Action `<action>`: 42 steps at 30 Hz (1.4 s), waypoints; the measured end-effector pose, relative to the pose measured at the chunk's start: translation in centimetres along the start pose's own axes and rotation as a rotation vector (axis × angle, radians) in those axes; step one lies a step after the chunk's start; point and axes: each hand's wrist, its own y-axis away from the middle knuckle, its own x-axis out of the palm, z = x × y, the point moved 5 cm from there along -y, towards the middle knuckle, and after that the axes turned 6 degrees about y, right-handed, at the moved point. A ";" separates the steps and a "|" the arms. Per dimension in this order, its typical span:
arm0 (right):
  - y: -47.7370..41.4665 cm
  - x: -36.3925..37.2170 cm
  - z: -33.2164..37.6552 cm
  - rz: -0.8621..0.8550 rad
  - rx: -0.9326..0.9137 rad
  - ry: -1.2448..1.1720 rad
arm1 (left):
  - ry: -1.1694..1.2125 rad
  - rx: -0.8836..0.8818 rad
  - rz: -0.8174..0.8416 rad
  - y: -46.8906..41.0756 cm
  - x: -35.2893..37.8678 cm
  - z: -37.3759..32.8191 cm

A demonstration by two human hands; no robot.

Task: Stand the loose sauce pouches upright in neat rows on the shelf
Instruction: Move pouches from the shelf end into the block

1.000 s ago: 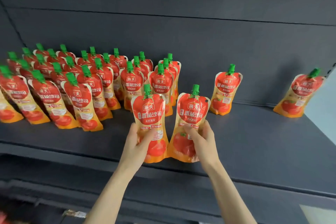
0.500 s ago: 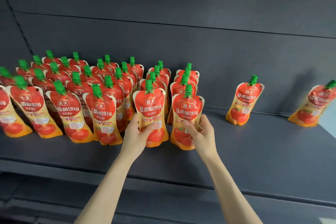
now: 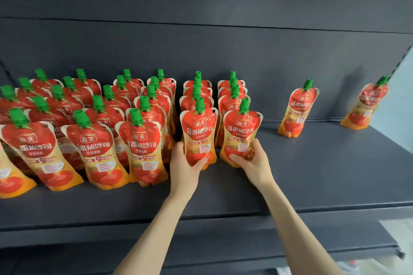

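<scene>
Red and orange sauce pouches with green caps stand in several rows (image 3: 93, 123) across the left half of the dark shelf (image 3: 324, 174). My left hand (image 3: 185, 163) grips the lower part of one upright pouch (image 3: 199, 131) at the front of a row. Beside it, my right hand (image 3: 252, 161) grips the base of a second upright pouch (image 3: 241, 131) at the front of the neighbouring row. Both pouches face me with their caps up.
Two single pouches stand apart on the right, one (image 3: 298, 109) mid-right and one (image 3: 366, 105) near the shelf's right end by the upright post. The back panel (image 3: 223, 51) closes the shelf behind. The shelf's front edge (image 3: 223, 221) runs below my forearms.
Both hands have carried their pouches from near the shelf's front edge back against the fronts of the two rightmost rows. The camera has moved closer and to the right.
</scene>
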 end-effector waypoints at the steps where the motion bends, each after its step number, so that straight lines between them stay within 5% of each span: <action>1: -0.1 0.0 0.0 -0.012 0.007 0.006 | 0.001 0.010 -0.022 0.1 0.0 0.0; 42: -0.7 0.1 0.0 0.065 -0.039 0.194 | -0.036 -0.038 -0.054 -0.1 -0.1 0.0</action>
